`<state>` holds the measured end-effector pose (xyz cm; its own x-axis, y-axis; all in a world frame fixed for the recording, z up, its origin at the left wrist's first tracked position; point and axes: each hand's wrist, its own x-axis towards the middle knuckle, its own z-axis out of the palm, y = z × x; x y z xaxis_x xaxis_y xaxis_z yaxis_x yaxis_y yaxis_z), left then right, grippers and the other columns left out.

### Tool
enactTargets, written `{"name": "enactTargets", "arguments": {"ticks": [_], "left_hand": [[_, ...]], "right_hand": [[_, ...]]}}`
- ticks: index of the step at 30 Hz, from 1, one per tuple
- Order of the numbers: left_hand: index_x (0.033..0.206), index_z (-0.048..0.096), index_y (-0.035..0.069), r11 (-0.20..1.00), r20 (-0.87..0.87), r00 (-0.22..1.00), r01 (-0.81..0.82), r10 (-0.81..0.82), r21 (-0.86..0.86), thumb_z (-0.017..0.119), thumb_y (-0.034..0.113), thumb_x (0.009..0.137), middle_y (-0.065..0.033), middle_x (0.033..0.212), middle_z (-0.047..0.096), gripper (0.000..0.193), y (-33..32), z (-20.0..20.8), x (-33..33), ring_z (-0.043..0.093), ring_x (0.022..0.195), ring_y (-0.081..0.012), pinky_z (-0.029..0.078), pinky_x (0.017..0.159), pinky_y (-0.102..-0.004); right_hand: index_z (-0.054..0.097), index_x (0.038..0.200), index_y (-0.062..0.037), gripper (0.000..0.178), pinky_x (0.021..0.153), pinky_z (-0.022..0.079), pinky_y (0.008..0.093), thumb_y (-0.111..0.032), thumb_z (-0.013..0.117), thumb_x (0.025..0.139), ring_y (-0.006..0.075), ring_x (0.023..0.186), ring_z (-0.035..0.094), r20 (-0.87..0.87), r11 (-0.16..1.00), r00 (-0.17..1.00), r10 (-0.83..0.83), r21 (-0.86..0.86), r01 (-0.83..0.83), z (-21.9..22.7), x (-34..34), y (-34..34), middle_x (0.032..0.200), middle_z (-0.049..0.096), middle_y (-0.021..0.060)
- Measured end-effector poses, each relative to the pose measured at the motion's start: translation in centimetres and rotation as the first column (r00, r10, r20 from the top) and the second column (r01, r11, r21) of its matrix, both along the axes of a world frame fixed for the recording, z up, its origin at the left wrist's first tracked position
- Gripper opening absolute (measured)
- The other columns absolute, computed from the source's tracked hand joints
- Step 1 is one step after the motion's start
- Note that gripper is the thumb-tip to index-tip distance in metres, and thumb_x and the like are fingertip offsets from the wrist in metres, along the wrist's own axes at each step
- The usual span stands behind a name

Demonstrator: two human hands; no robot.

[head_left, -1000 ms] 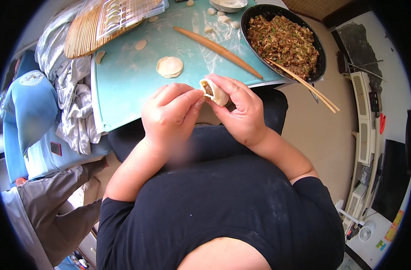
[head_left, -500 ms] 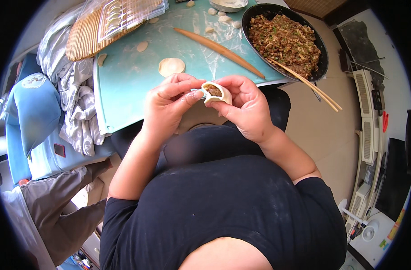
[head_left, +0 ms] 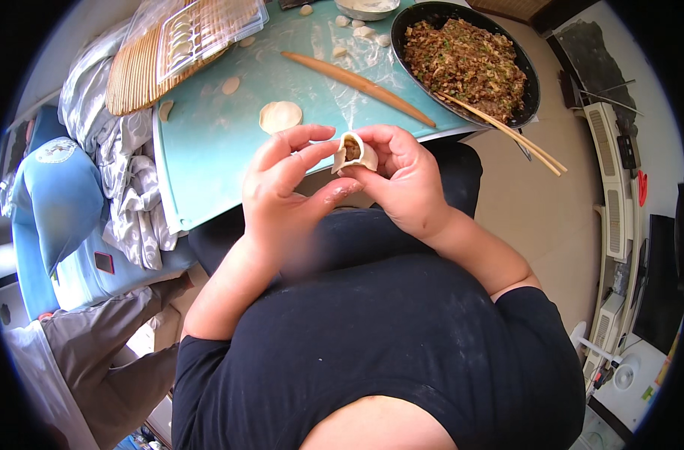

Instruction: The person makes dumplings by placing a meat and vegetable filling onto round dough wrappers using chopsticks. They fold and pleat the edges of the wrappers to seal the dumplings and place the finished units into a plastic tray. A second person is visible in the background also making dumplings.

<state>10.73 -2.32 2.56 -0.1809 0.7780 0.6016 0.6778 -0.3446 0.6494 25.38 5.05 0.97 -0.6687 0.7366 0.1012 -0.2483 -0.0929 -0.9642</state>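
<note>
My right hand (head_left: pixel 403 169) pinches a half-folded dumpling (head_left: pixel 363 156) between thumb and fingers. Its wrapper gapes at the top, and brown filling (head_left: pixel 351 150) shows inside. Close beside it is my left hand (head_left: pixel 285 176), its thumb and fingers apart and holding nothing; whether a fingertip brushes the dough I cannot tell. Flour whitens the left thumb. On the green mat (head_left: pixel 207 161) just past my left hand lies a round dumpling wrapper (head_left: pixel 280 118). Farther off, a wooden rolling pin (head_left: pixel 360 84) lies slantwise across the floury mat.
A black pan of filling (head_left: pixel 468 66) stands at the back right, with chopsticks (head_left: pixel 507 135) jutting past the table edge. Back left, a clear tray of dumplings (head_left: pixel 183 37) rests on a woven mat (head_left: pixel 128 82). Several dough pieces lie near a metal bowl (head_left: pixel 368 7). Another person's trousers (head_left: pixel 106 352) show lower left.
My left hand has let go of the dumpling's edge and its fingers have spread. The right hand still holds the dumpling, now turned more upright. The view has shifted slightly.
</note>
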Motion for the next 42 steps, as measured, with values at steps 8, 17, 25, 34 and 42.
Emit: {"name": "enactTargets", "arguments": {"ticks": [8,17,25,34,42], "left_hand": [[0.083,0.066,0.004,0.985,-0.114,0.99,-0.064,0.083,0.16,0.073,0.002,0.059,-0.0074,0.09,0.064,0.025,0.2,-0.8,0.3,0.059,0.074,-0.0223,0.047,0.063,-0.0304],[0.078,0.065,0.004,0.987,-0.155,0.985,-0.056,0.079,0.151,0.071,0.0,0.058,-0.0058,0.084,0.062,0.021,0.0,-0.4,0.2,0.057,0.071,-0.0208,0.046,0.061,-0.0305],[0.093,0.065,0.004,0.996,-0.048,0.996,-0.068,0.071,0.061,0.071,0.001,0.062,-0.0086,0.098,0.06,0.031,0.0,-0.2,0.4,0.057,0.085,-0.0238,0.046,0.07,-0.0319],[0.098,0.065,0.004,0.998,0.036,0.998,0.054,-0.052,-0.041,0.071,0.001,0.066,-0.0107,0.111,0.06,0.033,-0.2,-0.8,0.0,0.057,0.098,-0.0257,0.046,0.081,-0.0335],[0.092,0.066,0.002,1.0,0.136,0.991,-0.002,-0.002,0.026,0.072,0.0,0.066,-0.012,0.105,0.063,0.027,-0.2,-1.2,0.4,0.06,0.093,-0.0262,0.047,0.08,-0.0336]], "right_hand": [[0.055,0.108,-0.0019,0.033,0.07,0.049,0.0218,-0.002,0.066,0.078,0.0066,0.08,0.058,0.096,0.983,0.991,-0.095,0.166,0.078,-0.4,-0.1,-0.4,0.094,0.06,0.005],[0.052,0.112,-0.0011,0.034,0.076,0.048,0.0222,0.005,0.062,0.08,0.0089,0.092,0.057,0.229,0.96,0.97,-0.083,0.279,0.016,-0.2,0.3,-0.4,0.103,0.059,0.0058],[0.056,0.107,-0.002,0.032,0.067,0.049,0.0226,-0.002,0.067,0.076,0.0087,0.077,0.059,0.086,0.965,0.988,-0.127,0.241,0.103,-1.2,0.0,-0.5,0.095,0.06,0.008],[0.057,0.107,-0.0021,0.032,0.068,0.049,0.0225,-0.003,0.066,0.077,0.0087,0.078,0.059,0.152,0.981,0.985,-0.079,0.186,0.05,-1.0,0.2,-0.6,0.096,0.061,0.0072],[0.057,0.107,-0.002,0.031,0.069,0.049,0.0226,-0.003,0.066,0.077,0.0081,0.079,0.059,0.106,0.987,0.991,-0.077,0.146,0.061,-1.2,0.0,-0.7,0.095,0.061,0.0068]]}}
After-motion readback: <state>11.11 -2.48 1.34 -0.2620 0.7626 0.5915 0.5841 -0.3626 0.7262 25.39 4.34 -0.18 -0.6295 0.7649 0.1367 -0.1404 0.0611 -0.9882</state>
